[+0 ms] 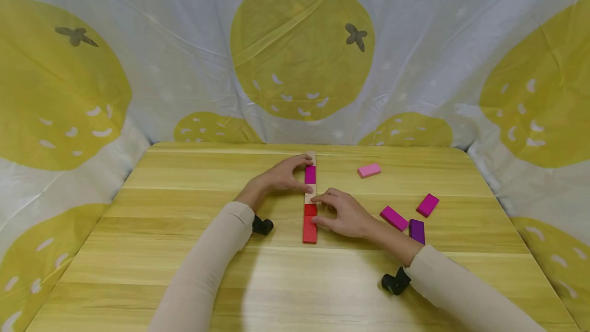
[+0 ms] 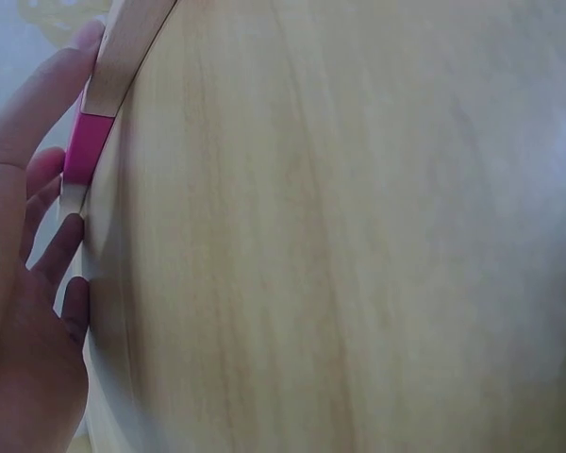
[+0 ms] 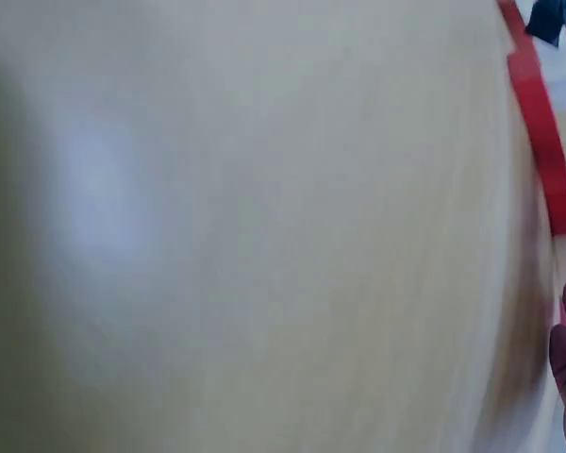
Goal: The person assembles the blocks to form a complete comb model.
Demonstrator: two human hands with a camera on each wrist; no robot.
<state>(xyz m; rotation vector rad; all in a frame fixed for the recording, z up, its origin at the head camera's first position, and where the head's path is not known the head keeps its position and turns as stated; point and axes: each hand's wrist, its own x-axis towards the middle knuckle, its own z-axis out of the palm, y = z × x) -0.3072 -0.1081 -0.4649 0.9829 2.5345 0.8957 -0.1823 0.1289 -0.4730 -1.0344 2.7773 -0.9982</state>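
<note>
A straight line of small wooden blocks runs away from the near side of the table: a bright red block (image 1: 310,231) nearest, another red one (image 1: 310,210), a plain wood block (image 1: 309,198), a magenta block (image 1: 311,174) and a plain one (image 1: 312,156) farthest. My left hand (image 1: 282,174) arches along the left side, fingertips at the farthest block and thumb at the nearer plain one. In the left wrist view its thumb (image 2: 52,90) lies against plain wood. From the right, my right hand (image 1: 343,212) reaches in, index fingertip by the plain block, thumb at the nearest red block.
To the right lie loose blocks: a pink one (image 1: 369,170), two magenta ones (image 1: 428,205) (image 1: 394,218) and a purple one (image 1: 417,231), partly behind my right forearm. A patterned cloth (image 1: 184,81) hangs beyond the wood-grain table (image 1: 184,173). Black wrist cameras (image 1: 395,282) sit below both wrists.
</note>
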